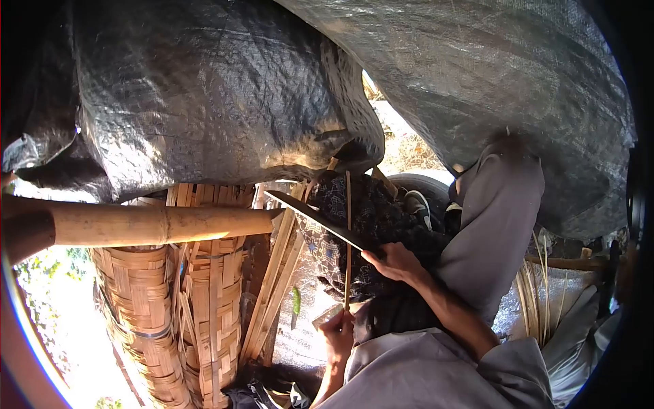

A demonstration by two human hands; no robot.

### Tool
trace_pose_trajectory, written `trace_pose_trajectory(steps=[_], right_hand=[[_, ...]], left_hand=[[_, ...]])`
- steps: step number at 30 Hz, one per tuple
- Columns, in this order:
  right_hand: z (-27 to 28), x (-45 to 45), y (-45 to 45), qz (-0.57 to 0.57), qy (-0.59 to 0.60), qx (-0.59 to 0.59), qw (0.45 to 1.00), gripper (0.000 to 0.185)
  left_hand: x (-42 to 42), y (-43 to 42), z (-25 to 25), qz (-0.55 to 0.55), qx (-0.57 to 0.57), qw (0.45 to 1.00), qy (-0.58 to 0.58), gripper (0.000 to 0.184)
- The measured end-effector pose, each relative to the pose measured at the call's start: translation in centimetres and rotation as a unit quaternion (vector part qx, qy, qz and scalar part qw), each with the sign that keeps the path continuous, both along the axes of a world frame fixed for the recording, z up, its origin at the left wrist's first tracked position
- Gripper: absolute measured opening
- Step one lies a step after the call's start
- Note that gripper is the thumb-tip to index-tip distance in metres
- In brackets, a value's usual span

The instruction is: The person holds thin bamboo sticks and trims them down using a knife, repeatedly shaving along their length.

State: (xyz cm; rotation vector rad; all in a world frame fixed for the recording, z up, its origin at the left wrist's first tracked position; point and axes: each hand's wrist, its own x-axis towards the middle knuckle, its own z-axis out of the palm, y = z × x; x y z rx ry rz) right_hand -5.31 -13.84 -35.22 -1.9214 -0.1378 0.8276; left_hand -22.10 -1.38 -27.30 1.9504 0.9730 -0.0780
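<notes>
My right hand (pixel 396 262) is closed on the handle end of a long flat blade (pixel 317 218), which points up and to the left. The blade crosses a thin upright strip (pixel 348 238) that looks like bamboo. Lower down, my left hand (pixel 337 332) is closed around the bottom end of that strip. A dark patterned cloth (pixel 340 198) lies behind the strip and the blade, over the lap area. What the blade's edge touches on the strip is too small to tell.
Two woven bamboo baskets (pixel 139 300) stand at the left under a thick bamboo pole (pixel 163 225). Split bamboo slats (pixel 272 293) lean beside them. A green-handled knife (pixel 296 300) lies near the slats. Dark tarps (pixel 225 95) hang above. Thin strips (pixel 538 300) are at the right.
</notes>
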Motion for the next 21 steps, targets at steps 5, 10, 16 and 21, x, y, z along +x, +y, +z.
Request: trace_pose_trajectory(steps=[5,10,16,21], right_hand=[[0.6,-0.6,-0.6,0.042,-0.025,0.026,0.998,0.060],[1.5,-0.8,-0.7,0.057,-0.050,0.030,0.997,0.060],[1.9,-0.1,-1.4,0.078,-0.029,-0.060,0.995,0.065],[0.4,-0.1,-0.8,0.085,-0.026,-0.095,0.992,0.067]], left_hand=[[4.7,1.0,0.7,-0.095,0.142,0.985,-0.021,0.014],[10.8,2.3,-2.7,-0.106,0.162,0.968,-0.159,0.019],[11.9,2.4,-6.0,-0.170,0.285,0.920,-0.208,0.010],[9.8,2.0,-5.2,-0.182,0.320,0.914,-0.171,0.010]])
